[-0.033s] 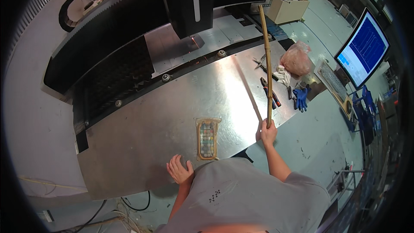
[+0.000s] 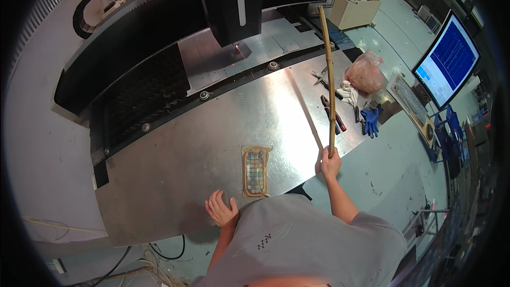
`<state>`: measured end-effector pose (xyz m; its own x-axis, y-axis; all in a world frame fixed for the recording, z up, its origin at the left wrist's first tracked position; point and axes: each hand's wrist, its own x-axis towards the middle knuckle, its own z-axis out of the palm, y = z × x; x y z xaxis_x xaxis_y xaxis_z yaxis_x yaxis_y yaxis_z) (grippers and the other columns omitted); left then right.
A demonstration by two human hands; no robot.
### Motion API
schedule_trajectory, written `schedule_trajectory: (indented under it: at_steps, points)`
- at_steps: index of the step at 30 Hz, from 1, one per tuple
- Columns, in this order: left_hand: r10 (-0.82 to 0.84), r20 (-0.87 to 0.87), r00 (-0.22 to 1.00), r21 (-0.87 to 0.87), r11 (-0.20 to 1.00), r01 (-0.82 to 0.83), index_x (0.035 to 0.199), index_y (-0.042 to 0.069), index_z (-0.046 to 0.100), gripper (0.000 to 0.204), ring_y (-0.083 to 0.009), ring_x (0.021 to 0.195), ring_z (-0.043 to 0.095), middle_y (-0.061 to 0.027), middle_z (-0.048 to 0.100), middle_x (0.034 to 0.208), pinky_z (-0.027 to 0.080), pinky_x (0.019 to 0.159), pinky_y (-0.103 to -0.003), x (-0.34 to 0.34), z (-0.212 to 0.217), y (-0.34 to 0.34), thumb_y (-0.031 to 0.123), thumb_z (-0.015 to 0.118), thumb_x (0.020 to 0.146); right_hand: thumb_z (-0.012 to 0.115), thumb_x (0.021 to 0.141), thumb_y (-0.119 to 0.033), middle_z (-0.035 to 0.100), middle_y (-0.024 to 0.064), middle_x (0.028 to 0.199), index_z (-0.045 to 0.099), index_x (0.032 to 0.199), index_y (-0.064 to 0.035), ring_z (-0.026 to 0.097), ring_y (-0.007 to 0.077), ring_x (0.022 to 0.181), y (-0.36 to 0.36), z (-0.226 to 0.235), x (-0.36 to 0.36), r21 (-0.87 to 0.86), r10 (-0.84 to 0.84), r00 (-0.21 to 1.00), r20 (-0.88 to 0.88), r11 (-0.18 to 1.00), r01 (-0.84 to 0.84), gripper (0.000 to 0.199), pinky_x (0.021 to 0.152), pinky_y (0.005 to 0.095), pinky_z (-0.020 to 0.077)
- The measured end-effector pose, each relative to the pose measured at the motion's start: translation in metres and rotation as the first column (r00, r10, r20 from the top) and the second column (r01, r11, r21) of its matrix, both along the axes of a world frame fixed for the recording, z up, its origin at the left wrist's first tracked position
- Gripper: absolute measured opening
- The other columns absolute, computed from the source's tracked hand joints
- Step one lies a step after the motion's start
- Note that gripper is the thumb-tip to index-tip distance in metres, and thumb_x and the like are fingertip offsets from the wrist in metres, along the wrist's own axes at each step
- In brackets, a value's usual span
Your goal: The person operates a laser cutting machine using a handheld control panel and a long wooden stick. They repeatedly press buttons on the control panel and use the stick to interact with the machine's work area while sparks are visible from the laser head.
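My right hand is closed around the lower end of a long bamboo stick. The stick reaches away from me above the metal table, toward the machine, and casts a thin shadow on the plate. Fingers slightly apart, my left hand rests at the table's near edge and holds nothing. Just to the right of it lies a handheld keypad with coloured keys, in a yellowed frame and clear wrapping.
Behind the table stands a cutting machine with a black head; a small orange glow shows beneath it. Pliers, a white glove, blue gloves and a pinkish plastic bag lie at the right. Beyond are a keyboard and monitor.
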<state>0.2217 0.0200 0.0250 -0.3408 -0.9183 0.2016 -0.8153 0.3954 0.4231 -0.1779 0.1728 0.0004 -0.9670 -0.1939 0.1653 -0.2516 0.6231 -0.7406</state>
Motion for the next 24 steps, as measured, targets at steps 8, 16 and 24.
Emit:
schedule_trajectory:
  at_steps: [8,16,24]
  points:
    - [-0.005,0.008,1.000,-0.006,1.000,0.005,0.134,0.008,0.059,0.051,-0.0303,0.137,0.052,-0.0102,0.059,0.139,0.028,0.125,-0.057,0.001,-0.002,-0.001,0.027,0.072,0.088,0.067,0.098,-0.033,0.072,0.0224,0.082,0.072,0.105,-0.0039,0.072,0.0440,0.079,-0.002,0.012,0.003,0.024,-0.016,0.998,0.064,1.000,0.015,0.031,0.074,0.0519,0.0546]
    - [0.004,-0.007,1.000,0.016,1.000,-0.004,0.135,0.008,0.059,0.051,-0.0316,0.137,0.052,-0.0112,0.059,0.139,0.026,0.125,-0.057,-0.001,0.002,0.002,0.027,0.071,0.090,0.067,0.100,-0.034,0.070,0.0178,0.074,0.073,0.107,-0.0051,0.071,0.0341,0.069,0.000,-0.003,-0.003,-0.001,-0.012,1.000,0.005,1.000,0.012,0.030,0.067,0.0463,0.0539]
    - [0.006,-0.022,1.000,0.019,1.000,-0.005,0.135,0.008,0.059,0.051,-0.0313,0.137,0.052,-0.0107,0.059,0.139,0.026,0.125,-0.056,-0.004,0.001,0.004,0.028,0.071,0.090,0.066,0.098,-0.032,0.074,0.0208,0.085,0.072,0.105,-0.0053,0.074,0.0410,0.081,0.000,0.010,-0.003,-0.016,-0.005,0.994,0.111,1.000,0.007,0.028,0.075,0.0499,0.0551]
